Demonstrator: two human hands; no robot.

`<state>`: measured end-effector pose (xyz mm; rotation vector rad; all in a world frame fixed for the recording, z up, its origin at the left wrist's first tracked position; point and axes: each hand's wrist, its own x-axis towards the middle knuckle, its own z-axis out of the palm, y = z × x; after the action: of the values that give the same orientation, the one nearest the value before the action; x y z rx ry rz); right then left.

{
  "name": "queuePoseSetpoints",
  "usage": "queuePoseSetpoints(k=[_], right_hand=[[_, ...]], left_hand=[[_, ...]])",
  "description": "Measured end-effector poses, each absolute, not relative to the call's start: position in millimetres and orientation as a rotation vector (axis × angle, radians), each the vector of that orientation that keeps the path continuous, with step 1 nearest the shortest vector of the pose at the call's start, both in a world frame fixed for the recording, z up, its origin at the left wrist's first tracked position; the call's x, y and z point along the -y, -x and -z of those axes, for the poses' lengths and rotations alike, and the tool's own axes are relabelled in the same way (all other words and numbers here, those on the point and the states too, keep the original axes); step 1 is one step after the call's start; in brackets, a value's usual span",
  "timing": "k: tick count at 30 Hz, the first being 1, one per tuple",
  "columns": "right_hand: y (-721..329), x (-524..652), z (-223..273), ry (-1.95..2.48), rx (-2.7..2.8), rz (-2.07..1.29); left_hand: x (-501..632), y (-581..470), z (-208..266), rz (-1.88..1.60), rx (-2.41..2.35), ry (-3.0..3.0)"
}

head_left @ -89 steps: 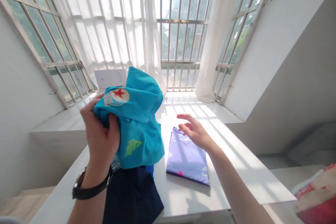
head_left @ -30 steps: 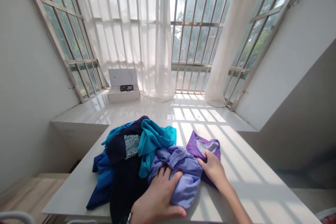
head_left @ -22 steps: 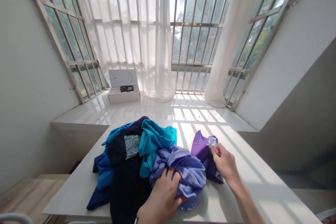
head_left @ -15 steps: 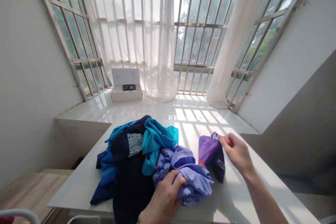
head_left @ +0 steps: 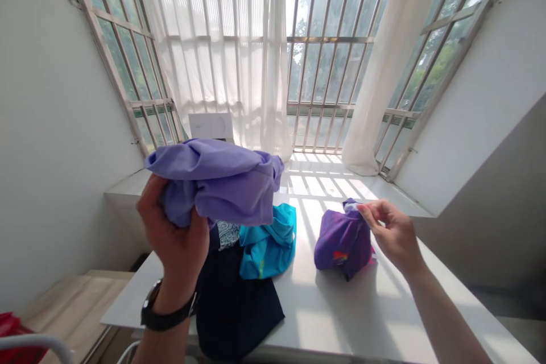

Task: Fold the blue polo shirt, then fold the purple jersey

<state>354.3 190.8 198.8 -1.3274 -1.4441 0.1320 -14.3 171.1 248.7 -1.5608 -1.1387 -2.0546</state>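
My left hand [head_left: 174,233], with a dark watch on the wrist, grips a bunched lavender garment [head_left: 222,182] and holds it up above the clothes pile. Pinched at its top by my right hand [head_left: 390,233] is a dark purple garment [head_left: 343,242] with a small bright print, hanging over the right part of the table. Below the lavender cloth lie a teal garment [head_left: 271,244] and a black garment [head_left: 239,301]. A patch of paisley-patterned cloth [head_left: 228,235] shows beside them. The lavender cloth hides the rest of the pile.
The white table [head_left: 307,318] reaches to the window sill, with striped sunlight across it. An open white box [head_left: 211,125] stands on the sill, partly hidden. White curtains [head_left: 230,68] hang before barred windows. A red item [head_left: 19,335] and a white curved rail [head_left: 38,343] sit at lower left.
My left hand has lifted the lavender garment off the table, up and to the left. My right hand has raised the purple garment slightly, and it has turned.
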Motion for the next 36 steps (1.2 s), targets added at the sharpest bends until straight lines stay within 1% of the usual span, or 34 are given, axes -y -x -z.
queuePoseSetpoints(k=[1,3,5,7,9,11,13,16,27,32,36], right_hand=[[-353.0,-189.2,-191.2,1.321,1.469,-0.173],[-352.3,-186.9,-170.7,1.337,1.499,-0.259],[-353.7,-185.8,-143.5,1.392,1.502,-0.333],[-355.7,-184.9,-112.4,1.462,1.541,-0.401],[-356.6,-183.3,-81.9,1.516,1.629,-0.467],[-354.9,-180.2,-57.1,1.555,1.707,-0.524],[-350.7,-176.5,-41.2,1.579,1.739,-0.516],[-343.6,-173.2,-32.6,1.574,1.743,-0.456],[-349.3,-180.0,-17.1,1.475,1.738,-0.437],[-348.2,-176.9,-15.8,1.474,1.722,-0.398],[-348.3,-173.8,-18.8,1.474,1.728,-0.388]], left_hand=[[-178.0,17.5,-248.0,1.981,1.168,1.624],[-186.1,20.0,-231.2,1.788,1.282,1.863],[-184.9,17.1,-197.3,1.493,1.409,2.225],[-175.6,9.4,-155.2,1.095,1.481,2.523],[-162.2,-1.0,-117.0,0.848,1.553,2.517],[-150.2,-10.5,-90.8,0.746,1.679,2.391],[-144.5,-15.6,-77.6,0.719,1.784,2.252],[-149.8,-11.4,-70.9,0.699,1.822,2.131],[-193.4,52.2,-64.8,0.702,1.588,2.148],[-194.0,55.7,-65.7,0.818,1.506,2.107],[-167.2,34.6,-70.4,0.97,1.408,2.17]])
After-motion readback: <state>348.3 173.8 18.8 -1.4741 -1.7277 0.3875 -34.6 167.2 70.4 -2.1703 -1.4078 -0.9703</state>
